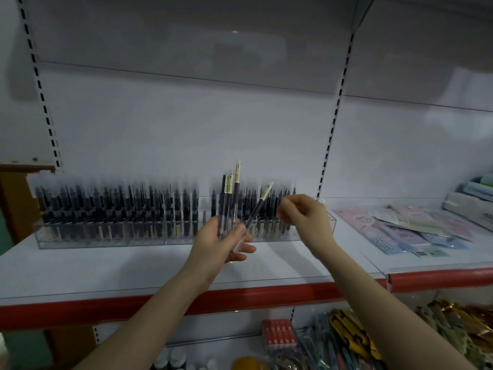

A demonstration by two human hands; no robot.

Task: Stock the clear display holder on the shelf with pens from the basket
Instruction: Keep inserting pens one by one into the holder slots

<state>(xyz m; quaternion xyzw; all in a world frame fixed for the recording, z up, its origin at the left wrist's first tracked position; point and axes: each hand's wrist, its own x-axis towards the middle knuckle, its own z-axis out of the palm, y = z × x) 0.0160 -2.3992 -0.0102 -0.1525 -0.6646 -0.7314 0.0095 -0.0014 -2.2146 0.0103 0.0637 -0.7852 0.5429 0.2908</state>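
A long clear display holder [106, 237] stands on the white shelf, packed with upright dark pens [120, 206]; a narrow gap shows near its middle. My left hand [221, 241] grips a small bundle of dark pens with cream labels [230, 198], held upright in front of the holder, one pen tilting to the right. My right hand [304, 217] hovers over the holder's right end with fingers curled; whether it pinches a pen is unclear through the blur. The basket is out of view.
The shelf has a red front strip [240, 300]. Flat pastel stationery packs [405, 228] lie on the shelf to the right. A lower shelf holds a red box [278, 335], bottles and coloured packets. A brown wooden piece [16, 193] stands at the far left.
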